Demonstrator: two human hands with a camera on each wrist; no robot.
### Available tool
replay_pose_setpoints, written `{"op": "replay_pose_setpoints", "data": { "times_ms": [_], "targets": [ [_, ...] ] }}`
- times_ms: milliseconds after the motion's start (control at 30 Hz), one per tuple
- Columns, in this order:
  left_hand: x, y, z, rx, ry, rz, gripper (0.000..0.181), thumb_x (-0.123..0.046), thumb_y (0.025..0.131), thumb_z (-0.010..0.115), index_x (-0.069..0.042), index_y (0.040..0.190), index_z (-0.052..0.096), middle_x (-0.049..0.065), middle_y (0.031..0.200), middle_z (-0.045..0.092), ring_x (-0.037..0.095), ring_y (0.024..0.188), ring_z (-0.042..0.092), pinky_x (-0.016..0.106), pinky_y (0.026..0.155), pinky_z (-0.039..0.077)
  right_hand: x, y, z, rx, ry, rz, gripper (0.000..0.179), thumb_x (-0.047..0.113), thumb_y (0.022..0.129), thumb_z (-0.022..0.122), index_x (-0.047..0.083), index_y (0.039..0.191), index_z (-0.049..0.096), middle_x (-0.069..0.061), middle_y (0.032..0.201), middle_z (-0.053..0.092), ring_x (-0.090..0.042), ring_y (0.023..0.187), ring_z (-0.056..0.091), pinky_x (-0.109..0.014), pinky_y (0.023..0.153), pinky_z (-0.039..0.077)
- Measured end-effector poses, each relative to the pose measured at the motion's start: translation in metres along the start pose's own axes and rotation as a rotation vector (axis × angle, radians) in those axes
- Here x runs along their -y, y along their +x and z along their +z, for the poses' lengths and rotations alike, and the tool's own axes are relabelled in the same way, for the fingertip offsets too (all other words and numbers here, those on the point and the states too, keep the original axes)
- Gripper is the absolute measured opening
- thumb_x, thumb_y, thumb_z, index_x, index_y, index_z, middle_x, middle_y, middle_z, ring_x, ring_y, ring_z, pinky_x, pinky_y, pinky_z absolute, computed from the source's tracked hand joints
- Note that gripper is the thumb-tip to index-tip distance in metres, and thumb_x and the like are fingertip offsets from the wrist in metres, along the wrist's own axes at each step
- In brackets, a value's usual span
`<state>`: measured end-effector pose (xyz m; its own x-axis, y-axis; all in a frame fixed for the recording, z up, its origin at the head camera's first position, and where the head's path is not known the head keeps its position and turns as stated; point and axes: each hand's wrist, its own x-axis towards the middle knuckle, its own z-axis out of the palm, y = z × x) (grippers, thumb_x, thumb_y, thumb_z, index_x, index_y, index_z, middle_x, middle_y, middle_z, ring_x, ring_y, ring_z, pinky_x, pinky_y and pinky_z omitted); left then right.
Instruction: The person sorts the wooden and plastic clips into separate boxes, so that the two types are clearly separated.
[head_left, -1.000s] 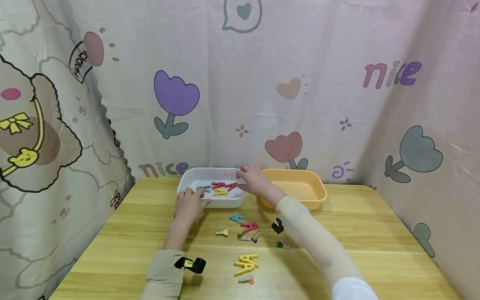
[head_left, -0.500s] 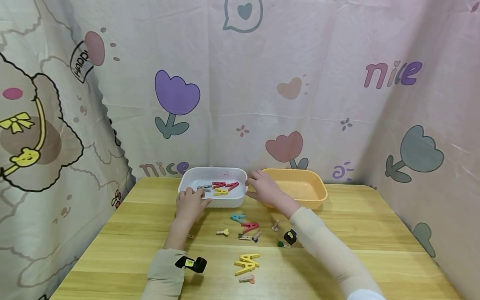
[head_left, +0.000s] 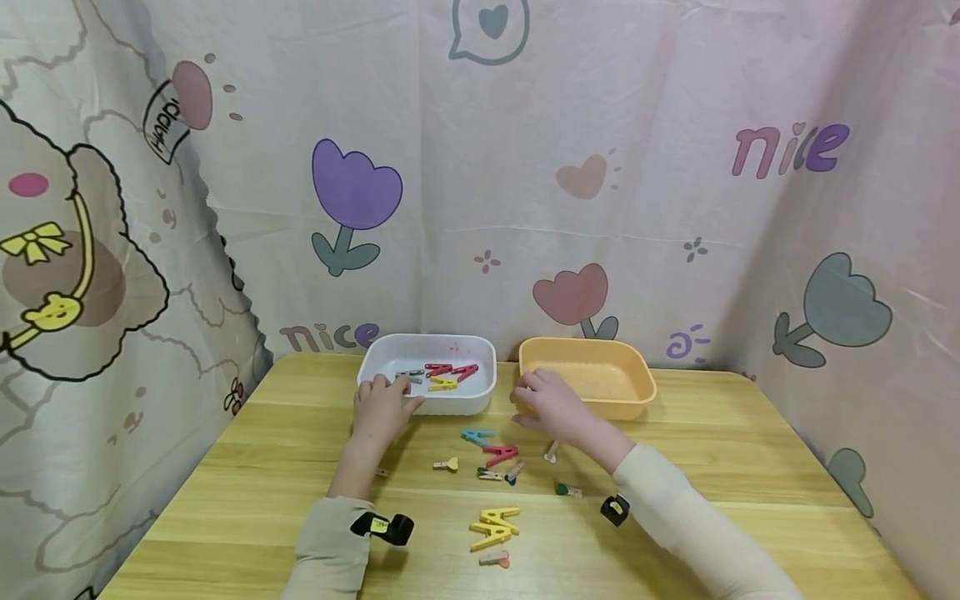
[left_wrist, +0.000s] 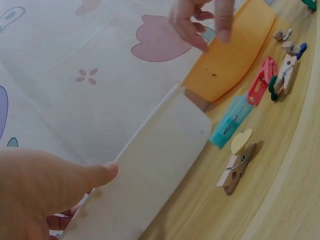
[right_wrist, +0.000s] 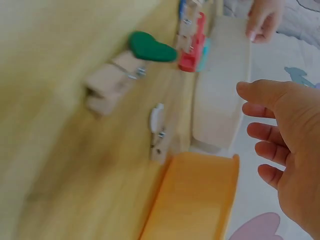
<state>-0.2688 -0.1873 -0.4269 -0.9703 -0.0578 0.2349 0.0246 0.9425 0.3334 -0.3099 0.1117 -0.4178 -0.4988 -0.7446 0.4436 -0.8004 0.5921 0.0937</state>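
Observation:
My left hand grips the near left rim of the white plastic tub; the left wrist view has the thumb outside its wall and fingers over the rim. Inside the tub lie red, yellow and grey clothespins. My right hand hovers by the left front corner of the orange tub, holding nothing, its fingers loosely bent in the right wrist view. Below it, a wooden clothespin with a white tip lies on the table. A wooden clothespin with a green heart is nearby.
Between the tubs and the front edge lie a blue clothespin, a red one, yellow ones, a yellow-heart wooden one and a pink-heart one. A printed curtain hangs behind the table.
My right hand has moved from over the white tub's right rim, rightward and nearer, to the orange tub's front corner. The white-tipped clothespin has come into sight. My left hand stays put.

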Motion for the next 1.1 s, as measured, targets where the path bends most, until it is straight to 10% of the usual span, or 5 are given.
{"op": "replay_pose_setpoints", "data": {
  "times_ms": [400,1100],
  "targets": [
    [-0.001,-0.002,-0.001,-0.008,-0.011,-0.007,0.037,-0.042,0.092,0.064,-0.01,0.111,0.063,0.023,0.111,0.055,0.042,0.104,0.045,0.054,0.092,0.035,0.018,-0.021,0.009,0.138,-0.019,-0.142,0.016,0.033,0.083,0.076,0.021,0.091,0.07,0.005,0.091,0.058,-0.013,0.083,0.047,-0.027,0.07,0.037],
    [-0.002,0.0,-0.001,-0.003,-0.002,-0.008,0.04,-0.043,0.092,0.063,-0.01,0.114,0.063,0.023,0.112,0.055,0.041,0.104,0.045,0.053,0.092,0.036,0.022,-0.018,0.016,0.232,-0.03,-0.133,0.01,0.028,0.084,0.075,0.022,0.091,0.071,0.006,0.091,0.057,-0.013,0.084,0.044,-0.026,0.071,0.035]
  ]
}}
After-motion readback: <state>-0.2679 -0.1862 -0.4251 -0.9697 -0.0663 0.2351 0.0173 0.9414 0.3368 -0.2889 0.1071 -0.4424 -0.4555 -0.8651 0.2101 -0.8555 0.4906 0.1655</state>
